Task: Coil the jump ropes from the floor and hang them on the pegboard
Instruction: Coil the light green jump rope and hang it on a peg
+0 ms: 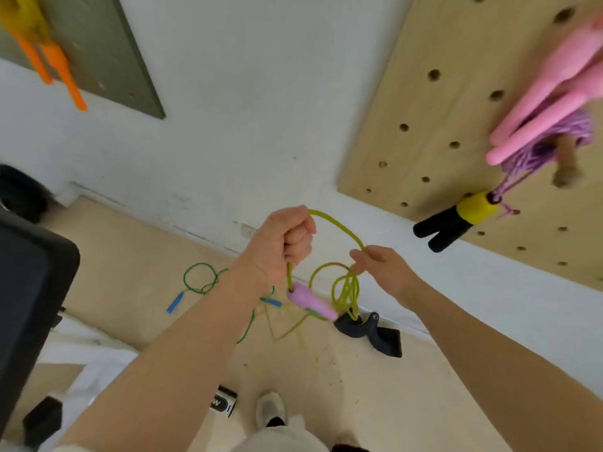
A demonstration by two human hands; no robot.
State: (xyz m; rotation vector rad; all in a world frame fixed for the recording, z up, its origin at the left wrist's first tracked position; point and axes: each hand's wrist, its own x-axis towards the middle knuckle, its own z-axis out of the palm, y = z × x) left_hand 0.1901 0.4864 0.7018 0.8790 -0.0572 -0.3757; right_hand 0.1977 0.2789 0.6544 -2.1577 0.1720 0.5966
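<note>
The left hand (pixel 280 243) is fisted tight round the yellow-green jump rope (pixel 339 230), its lilac handle (pixel 310 301) dangling just below, while the right hand (pixel 385 272) pinches the cord between thumb and fingertips with several loops hanging under it. A green rope with blue handles (pixel 199 282) lies on the floor (pixel 326 370) by the wall, and the wooden pegboard (pixel 456 93) to the right carries a coiled purple rope with pink handles (pixel 548 119)

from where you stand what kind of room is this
Probably a home gym or sports storage corner. A wooden pegboard on the white wall holds a coiled pink-handled jump rope, orange handles hang on a second board, and a green rope with blue handles lies on the floor.
</note>
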